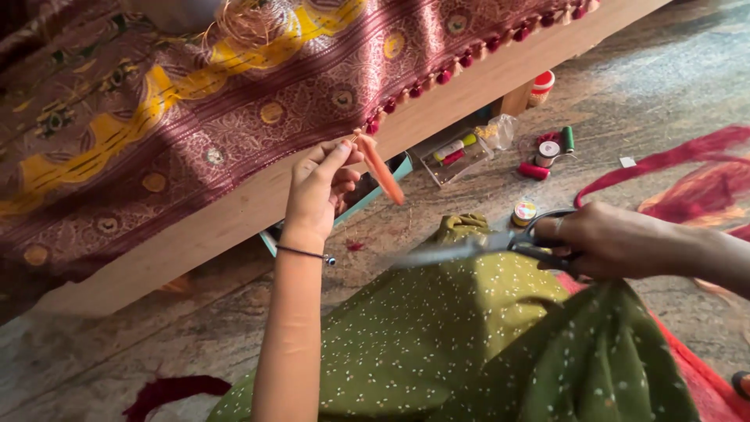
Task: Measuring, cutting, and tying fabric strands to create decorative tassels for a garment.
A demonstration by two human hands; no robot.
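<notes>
At centre frame the left hand [316, 191] pinches an orange tassel [383, 173] by its top between thumb and fingers, holding it up just below the edge of the maroon and gold cloth [156, 117] that drapes over the wooden board [234, 211] across the upper left. At right, the right hand [605, 242] is closed through the handles of the scissors [476, 248], whose blurred blades point left toward the tassel but remain apart from it.

Along the cloth's edge toward the upper right hangs a row of tassels [469, 59] in red and orange, apparently already fixed. The row seems to end near the held tassel; the edge lower left of it looks bare, so by this judgement much of the border remains to be done. Whether the held tassel is yet joined to the cloth cannot be told.

On the floor at upper right lie thread spools [547, 152] and a clear box [457, 156]. Green dotted fabric [469, 336] covers the lap at the bottom.
</notes>
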